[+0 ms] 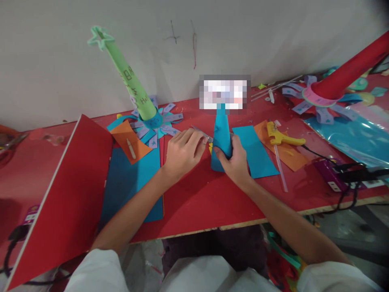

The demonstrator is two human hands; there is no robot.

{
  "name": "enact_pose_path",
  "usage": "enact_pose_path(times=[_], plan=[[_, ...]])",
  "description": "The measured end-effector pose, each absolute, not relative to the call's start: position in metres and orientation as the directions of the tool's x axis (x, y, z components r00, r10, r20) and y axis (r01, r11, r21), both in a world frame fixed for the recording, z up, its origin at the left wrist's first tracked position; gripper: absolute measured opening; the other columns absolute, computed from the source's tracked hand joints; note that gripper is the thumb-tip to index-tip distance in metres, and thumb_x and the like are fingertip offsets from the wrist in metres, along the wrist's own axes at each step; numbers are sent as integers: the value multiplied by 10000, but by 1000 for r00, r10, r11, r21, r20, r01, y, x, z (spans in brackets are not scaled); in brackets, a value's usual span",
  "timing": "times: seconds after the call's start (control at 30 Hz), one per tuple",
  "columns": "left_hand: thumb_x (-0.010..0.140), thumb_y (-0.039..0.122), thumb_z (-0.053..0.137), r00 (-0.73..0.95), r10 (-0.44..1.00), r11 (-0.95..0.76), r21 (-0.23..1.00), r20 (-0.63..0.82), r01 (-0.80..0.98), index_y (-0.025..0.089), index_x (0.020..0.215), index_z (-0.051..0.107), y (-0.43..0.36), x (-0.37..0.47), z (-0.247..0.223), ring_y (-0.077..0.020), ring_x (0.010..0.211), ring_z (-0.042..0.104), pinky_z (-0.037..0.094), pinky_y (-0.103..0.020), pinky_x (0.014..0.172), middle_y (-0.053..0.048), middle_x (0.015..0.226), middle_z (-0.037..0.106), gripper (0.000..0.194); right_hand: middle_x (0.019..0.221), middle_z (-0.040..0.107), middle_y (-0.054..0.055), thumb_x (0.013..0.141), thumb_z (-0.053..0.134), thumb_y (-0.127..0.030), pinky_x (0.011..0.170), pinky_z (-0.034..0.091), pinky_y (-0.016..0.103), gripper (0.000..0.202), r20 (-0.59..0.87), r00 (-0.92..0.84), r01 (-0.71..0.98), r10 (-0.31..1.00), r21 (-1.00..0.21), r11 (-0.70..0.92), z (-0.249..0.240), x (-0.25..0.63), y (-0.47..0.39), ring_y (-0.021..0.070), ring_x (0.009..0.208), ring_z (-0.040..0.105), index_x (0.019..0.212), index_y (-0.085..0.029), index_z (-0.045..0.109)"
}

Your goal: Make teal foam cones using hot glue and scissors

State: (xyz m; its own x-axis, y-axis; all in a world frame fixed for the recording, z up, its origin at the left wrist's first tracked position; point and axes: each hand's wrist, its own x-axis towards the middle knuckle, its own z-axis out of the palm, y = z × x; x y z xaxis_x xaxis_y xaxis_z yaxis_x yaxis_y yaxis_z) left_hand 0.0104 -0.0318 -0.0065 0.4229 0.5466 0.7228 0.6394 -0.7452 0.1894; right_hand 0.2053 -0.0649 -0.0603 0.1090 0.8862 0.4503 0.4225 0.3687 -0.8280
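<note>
**Right hand grips a blue paper cone left of the yellow glue gun**

The yellow glue gun (281, 137) lies on the red tabletop (194, 202). Left of it, the blue paper cone (223, 134) stands nearly upright, narrow end up, with the right hand (238, 160) clamped around its lower part, thumb across the near face. Farther left of the gun, the left hand (184, 153) hovers with curled fingers, its thumb close to the forefinger; whether they pinch anything, I cannot tell. A thin metal tool (204, 134), partly hidden, lies just beside it.

Under the gun is an orange paper piece (293, 156); a clear glue stick (281, 168) extends from it towards the near edge. A blue paper rectangle (257, 154) sits between gun and cone. Well left of the gun, a green paper tower (133, 81) topped by a star rises from a blue ring; beyond the gun to the right, a red cone (349, 75) leans in a pink ring (322, 97).
</note>
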Motion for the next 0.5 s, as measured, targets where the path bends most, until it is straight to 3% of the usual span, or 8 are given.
enact_pose_path(times=[0.17, 0.3, 0.4, 0.5], plan=[[1075, 243, 557, 411, 561, -737, 208, 718, 643, 207, 966, 595, -41, 17, 4, -168, 780, 665, 447, -323, 718, -40, 894, 744, 121, 1236, 694, 132, 961, 678, -424, 957, 559, 503, 385, 460, 79, 473, 885, -799, 373, -61, 204, -66, 343, 1134, 679, 1283, -251, 558], [1073, 243, 566, 414, 552, -734, 187, 724, 653, 199, 963, 599, -47, 20, 11, -162, 781, 662, 461, -310, 724, -37, 879, 737, 123, 1122, 700, 105, 936, 692, -407, 862, 582, 467, 344, 497, 81, 518, 864, -762, 390, -62, 201, -69, 307, 1023, 694, 1204, -243, 551], [1080, 239, 539, 422, 562, -736, 196, 711, 648, 203, 961, 600, -50, 20, 13, -156, 777, 657, 469, -306, 731, -35, 888, 740, 138, 1057, 696, 82, 929, 694, -403, 820, 585, 443, 322, 473, 89, 429, 877, -812, 395, -61, 200, -69, 280, 958, 690, 1167, -248, 541], [1075, 202, 518, 418, 588, -726, 225, 692, 650, 203, 964, 600, -48, 18, 13, -154, 777, 650, 468, -306, 725, -34, 900, 740, 138, 1065, 698, 67, 945, 695, -415, 856, 596, 441, 309, 410, 50, 219, 911, -894, 390, -57, 200, -67, 259, 965, 689, 1172, -263, 550]])
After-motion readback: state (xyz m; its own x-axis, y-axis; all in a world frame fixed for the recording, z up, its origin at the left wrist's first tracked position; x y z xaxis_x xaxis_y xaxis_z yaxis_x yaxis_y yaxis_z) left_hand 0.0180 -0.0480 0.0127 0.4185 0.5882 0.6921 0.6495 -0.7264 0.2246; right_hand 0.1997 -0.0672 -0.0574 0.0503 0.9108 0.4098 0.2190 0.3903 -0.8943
